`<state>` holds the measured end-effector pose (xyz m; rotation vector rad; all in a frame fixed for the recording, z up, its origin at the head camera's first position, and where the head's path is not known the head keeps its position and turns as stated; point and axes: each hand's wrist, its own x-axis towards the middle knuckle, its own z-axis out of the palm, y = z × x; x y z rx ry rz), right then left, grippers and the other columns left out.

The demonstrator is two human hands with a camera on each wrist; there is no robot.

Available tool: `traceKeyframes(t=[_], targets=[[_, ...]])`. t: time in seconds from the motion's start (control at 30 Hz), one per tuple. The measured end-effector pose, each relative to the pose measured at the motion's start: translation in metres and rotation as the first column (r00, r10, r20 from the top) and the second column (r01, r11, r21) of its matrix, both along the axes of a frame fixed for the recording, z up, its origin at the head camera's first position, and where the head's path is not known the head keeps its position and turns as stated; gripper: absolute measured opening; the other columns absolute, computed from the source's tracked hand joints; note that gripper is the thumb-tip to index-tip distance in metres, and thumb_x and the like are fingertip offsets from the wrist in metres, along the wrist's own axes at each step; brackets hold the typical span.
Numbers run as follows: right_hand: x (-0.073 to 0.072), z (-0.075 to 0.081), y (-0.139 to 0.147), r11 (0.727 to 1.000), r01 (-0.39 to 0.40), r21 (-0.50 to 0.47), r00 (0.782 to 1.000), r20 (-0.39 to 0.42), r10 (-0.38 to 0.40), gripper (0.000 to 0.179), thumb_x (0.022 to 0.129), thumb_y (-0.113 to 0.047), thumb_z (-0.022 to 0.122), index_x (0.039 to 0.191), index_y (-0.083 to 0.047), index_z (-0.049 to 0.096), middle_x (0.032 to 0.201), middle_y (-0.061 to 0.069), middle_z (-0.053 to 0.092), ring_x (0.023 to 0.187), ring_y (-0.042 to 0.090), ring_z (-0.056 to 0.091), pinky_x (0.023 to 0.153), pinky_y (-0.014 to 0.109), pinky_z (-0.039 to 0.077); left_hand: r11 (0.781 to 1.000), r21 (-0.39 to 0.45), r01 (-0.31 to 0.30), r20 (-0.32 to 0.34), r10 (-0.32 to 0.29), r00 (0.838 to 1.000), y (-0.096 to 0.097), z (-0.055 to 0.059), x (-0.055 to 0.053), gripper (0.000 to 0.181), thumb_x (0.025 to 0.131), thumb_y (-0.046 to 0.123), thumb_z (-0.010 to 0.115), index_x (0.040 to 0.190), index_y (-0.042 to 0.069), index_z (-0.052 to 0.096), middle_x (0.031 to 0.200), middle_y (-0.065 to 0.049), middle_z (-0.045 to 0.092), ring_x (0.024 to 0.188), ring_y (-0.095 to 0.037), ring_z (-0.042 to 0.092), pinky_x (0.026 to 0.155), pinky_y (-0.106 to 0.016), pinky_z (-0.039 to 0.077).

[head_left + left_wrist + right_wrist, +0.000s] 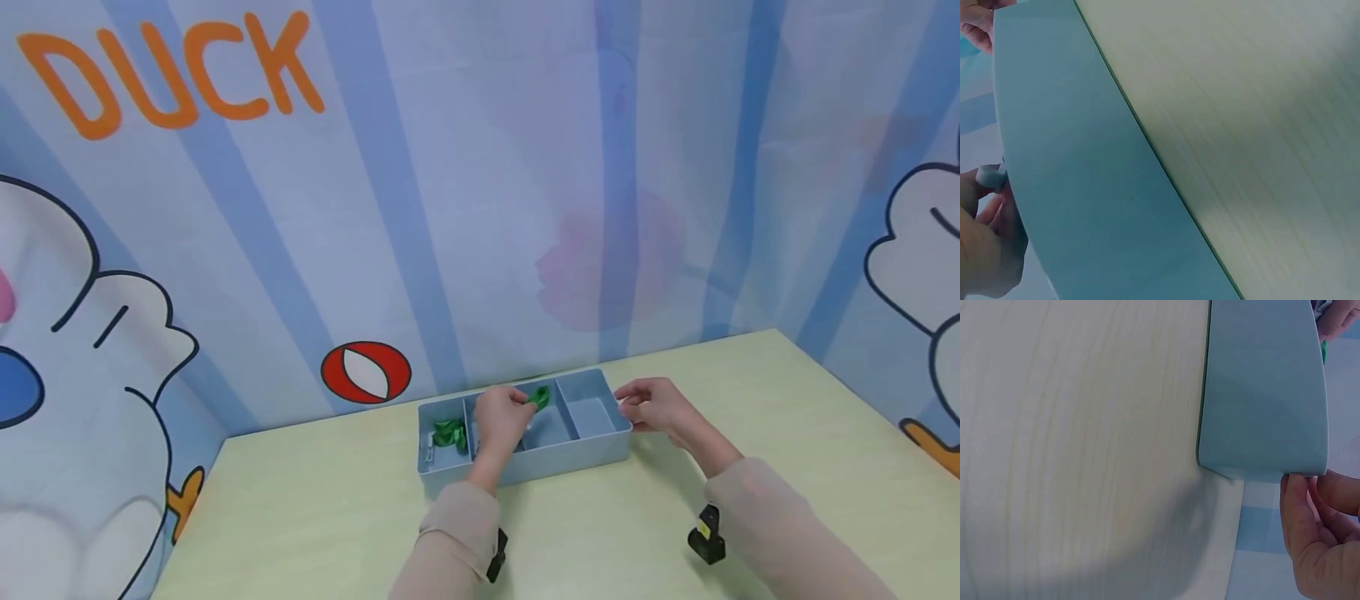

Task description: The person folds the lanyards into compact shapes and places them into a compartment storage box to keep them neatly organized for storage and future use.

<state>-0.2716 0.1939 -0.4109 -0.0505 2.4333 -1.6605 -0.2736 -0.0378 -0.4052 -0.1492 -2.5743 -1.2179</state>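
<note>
A blue-grey divided tray (517, 473) lies on the table, a row of compartments along its length. My left hand (501, 421) reaches over its middle, pinching a shiny green crumpled piece (539, 397) between thumb and finger. In the left wrist view, a pale grey-blue rounded bit (990, 177) shows at that hand's fingertips. My right hand (654, 405) holds the tray's right end, curled fingers (1296, 506) against the end wall. More green crumpled material (450, 434) lies in the leftmost compartment, beside a small pale clear item (430, 450). My left hand hides part of the second compartment.
The pale wood-grain table (315, 500) reaches back to a blue-striped printed cloth (480, 208). The tray stands close to the table's back edge. Black wrist devices (707, 535) hang at both sleeves.
</note>
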Motion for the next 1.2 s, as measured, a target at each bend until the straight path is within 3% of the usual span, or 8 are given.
traceKeyframes(t=[0.07, 0.17, 0.3, 0.43, 0.57, 0.83, 0.97, 1.2], targets=[[0.000, 0.000, 0.000, 1.000, 0.002, -0.002, 1.000, 0.002, -0.002, 0.032, 0.090, 0.005, 0.053, 0.120, 0.016, 0.049, 0.089, 0.012, 0.056, 0.081, 0.027, 0.059, 0.073, 0.037, 0.055, 0.997, -0.079, 0.007, -0.063, -0.012, 0.998, 0.004, -0.001, -0.003, 0.006, 0.076, 0.005, 0.074, 0.071, 0.004, 0.072, 0.065, -0.003, 0.066, 0.057, -0.014, 0.059, 0.069, -0.037, 0.051], [0.001, 0.000, -0.001, 1.000, 0.013, 0.001, 1.000, 0.002, -0.013, 0.031, 0.090, 0.006, 0.052, 0.120, 0.015, 0.050, 0.090, 0.013, 0.057, 0.081, 0.025, 0.060, 0.073, 0.038, 0.055, 0.981, -0.192, 0.036, -0.121, -0.060, 0.991, 0.010, -0.003, -0.007, 0.039, 0.077, 0.002, 0.073, 0.047, 0.009, 0.047, 0.046, 0.006, 0.037, 0.045, -0.009, 0.033, 0.055, -0.027, 0.036], [0.001, -0.002, -0.003, 1.000, 0.025, 0.001, 1.000, 0.002, -0.025, 0.030, 0.090, 0.005, 0.053, 0.118, 0.015, 0.051, 0.090, 0.014, 0.057, 0.078, 0.021, 0.059, 0.073, 0.038, 0.055, 0.964, -0.262, 0.041, -0.153, -0.084, 0.985, 0.017, -0.012, -0.009, 0.060, 0.075, -0.003, 0.069, 0.057, 0.017, 0.016, 0.057, 0.005, 0.007, 0.052, -0.011, 0.008, 0.054, -0.026, 0.012], [0.002, -0.007, -0.003, 0.999, 0.038, -0.001, 0.999, 0.028, -0.038, 0.029, 0.090, 0.005, 0.054, 0.117, 0.014, 0.052, 0.089, 0.013, 0.057, 0.075, 0.017, 0.058, 0.073, 0.037, 0.055, 0.915, -0.403, -0.038, -0.175, -0.037, 0.984, 0.026, -0.025, -0.011, 0.055, 0.074, 0.001, 0.071, 0.052, 0.016, 0.023, 0.046, 0.004, 0.023, 0.042, -0.010, 0.022, 0.041, -0.025, 0.018], [0.004, -0.006, -0.002, 0.999, 0.045, -0.002, 0.998, 0.036, -0.044, 0.030, 0.090, 0.005, 0.054, 0.119, 0.013, 0.052, 0.091, 0.013, 0.058, 0.078, 0.020, 0.059, 0.074, 0.037, 0.055, 0.810, -0.576, -0.112, -0.162, 0.021, 0.987, 0.035, -0.034, -0.016, 0.032, 0.075, 0.006, 0.073, 0.052, 0.013, 0.051, 0.057, -0.004, 0.059, 0.049, -0.019, 0.056, 0.039, -0.031, 0.041], [0.002, 0.002, 0.001, 0.999, 0.035, -0.004, 0.999, 0.009, -0.035, 0.032, 0.091, 0.002, 0.053, 0.121, 0.013, 0.051, 0.096, 0.016, 0.058, 0.081, 0.020, 0.060, 0.075, 0.035, 0.054, 0.698, -0.713, -0.062, -0.052, 0.036, 0.998, 0.044, -0.023, -0.021, 0.017, 0.079, 0.005, 0.069, 0.064, 0.013, 0.066, 0.067, -0.003, 0.065, 0.059, -0.019, 0.062, 0.046, -0.033, 0.048], [0.002, 0.000, 0.001, 0.999, 0.034, -0.010, 0.999, 0.016, -0.034, 0.032, 0.091, 0.002, 0.053, 0.122, 0.012, 0.052, 0.097, 0.015, 0.059, 0.079, 0.016, 0.059, 0.075, 0.034, 0.055, 0.696, -0.715, -0.063, -0.061, 0.027, 0.998, 0.043, -0.023, -0.020, 0.011, 0.077, 0.008, 0.071, 0.067, 0.014, 0.068, 0.070, -0.003, 0.066, 0.062, -0.020, 0.063, 0.047, -0.034, 0.049], [0.003, -0.001, -0.001, 0.999, 0.048, 0.005, 0.999, 0.011, -0.048, 0.031, 0.091, 0.004, 0.054, 0.120, 0.013, 0.052, 0.092, 0.014, 0.059, 0.076, 0.015, 0.059, 0.073, 0.035, 0.055, 0.758, -0.650, -0.051, -0.083, -0.004, 0.997, 0.040, -0.024, -0.017, 0.022, 0.077, 0.022, 0.077, 0.064, 0.013, 0.062, 0.067, -0.005, 0.065, 0.059, -0.022, 0.062, 0.046, -0.035, 0.048]])
